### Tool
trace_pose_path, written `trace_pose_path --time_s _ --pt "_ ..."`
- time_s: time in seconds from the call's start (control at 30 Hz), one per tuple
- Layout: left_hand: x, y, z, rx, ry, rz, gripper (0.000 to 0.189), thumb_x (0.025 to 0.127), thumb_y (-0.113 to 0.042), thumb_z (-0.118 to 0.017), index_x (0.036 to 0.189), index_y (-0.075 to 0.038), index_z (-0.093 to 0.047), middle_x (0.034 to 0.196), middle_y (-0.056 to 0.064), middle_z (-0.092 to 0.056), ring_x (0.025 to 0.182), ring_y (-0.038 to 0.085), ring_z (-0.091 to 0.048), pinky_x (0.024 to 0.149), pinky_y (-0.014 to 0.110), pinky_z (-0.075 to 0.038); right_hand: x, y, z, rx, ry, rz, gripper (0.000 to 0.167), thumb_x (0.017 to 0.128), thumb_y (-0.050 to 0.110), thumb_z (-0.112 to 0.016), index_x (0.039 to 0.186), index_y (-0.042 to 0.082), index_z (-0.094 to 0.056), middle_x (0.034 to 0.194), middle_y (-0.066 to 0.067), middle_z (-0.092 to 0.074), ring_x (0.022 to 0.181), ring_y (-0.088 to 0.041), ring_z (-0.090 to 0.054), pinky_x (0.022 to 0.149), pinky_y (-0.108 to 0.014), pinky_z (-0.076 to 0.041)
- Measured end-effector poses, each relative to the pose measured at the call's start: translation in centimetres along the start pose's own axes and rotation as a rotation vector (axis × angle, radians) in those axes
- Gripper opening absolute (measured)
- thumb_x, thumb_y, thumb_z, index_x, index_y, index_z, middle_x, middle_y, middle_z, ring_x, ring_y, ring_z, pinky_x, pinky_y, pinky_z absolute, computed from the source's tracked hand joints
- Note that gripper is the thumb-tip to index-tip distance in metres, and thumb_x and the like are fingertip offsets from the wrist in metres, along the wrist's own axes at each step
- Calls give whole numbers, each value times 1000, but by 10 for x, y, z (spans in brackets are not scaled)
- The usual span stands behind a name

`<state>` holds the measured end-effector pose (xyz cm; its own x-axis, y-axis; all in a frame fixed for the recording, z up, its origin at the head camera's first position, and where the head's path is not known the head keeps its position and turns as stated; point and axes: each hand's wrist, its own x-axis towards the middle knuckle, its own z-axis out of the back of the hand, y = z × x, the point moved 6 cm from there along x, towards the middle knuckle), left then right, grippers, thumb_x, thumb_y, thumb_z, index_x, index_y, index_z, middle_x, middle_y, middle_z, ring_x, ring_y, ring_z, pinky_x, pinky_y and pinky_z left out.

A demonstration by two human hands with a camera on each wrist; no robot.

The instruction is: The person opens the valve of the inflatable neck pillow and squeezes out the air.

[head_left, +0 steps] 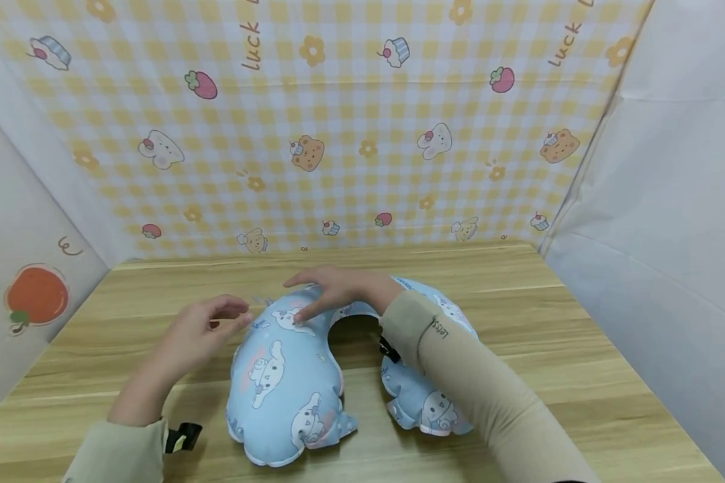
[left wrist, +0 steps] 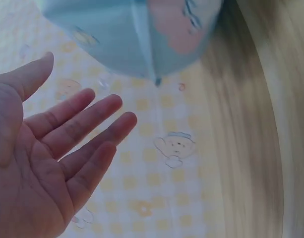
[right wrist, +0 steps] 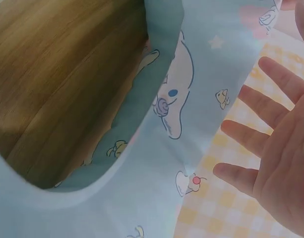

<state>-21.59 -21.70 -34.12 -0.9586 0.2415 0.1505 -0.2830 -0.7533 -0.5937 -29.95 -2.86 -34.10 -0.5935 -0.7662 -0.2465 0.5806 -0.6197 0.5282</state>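
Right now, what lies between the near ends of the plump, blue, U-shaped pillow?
In the head view, bare brown wood-grain tabletop separates the ends of the pillow.

Blue U-shaped pillow (head_left: 293,369), seemingly inflated

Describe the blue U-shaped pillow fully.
The pillow is light blue, printed with white long-eared characters; it looks smooth and inflated, with puckered edge seams. It lies on the table, both ends toward the person. The right hand is over its left lobe, apparently touching; the left hand is beside it, contact unclear. The right sleeve hides part.
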Motion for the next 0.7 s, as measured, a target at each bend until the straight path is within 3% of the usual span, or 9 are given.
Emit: trace_pose_path --time_s 0.27,0.7 --pt "-8 -14 -13 12 71 -39 54 95 -41 -66 134 -5 -59 133 20 -63 122 44 -59 95 61 -51 -2 2 -5 -55 -8 17 75 85 48 -75 150 26 -45 157 3 -42 147 -18 -35 122 -39 -29" --pt "-8 -20 -23 21 94 -56 60 91 -46 -68 136 -8 -58 152 23 -45 136 49 -45 98 66 -46 -1 -1 -13 -112 -1 11 76 84 51 -75 150 29 -45 157 3 -42 147 -19 -35 122 -41 -28"
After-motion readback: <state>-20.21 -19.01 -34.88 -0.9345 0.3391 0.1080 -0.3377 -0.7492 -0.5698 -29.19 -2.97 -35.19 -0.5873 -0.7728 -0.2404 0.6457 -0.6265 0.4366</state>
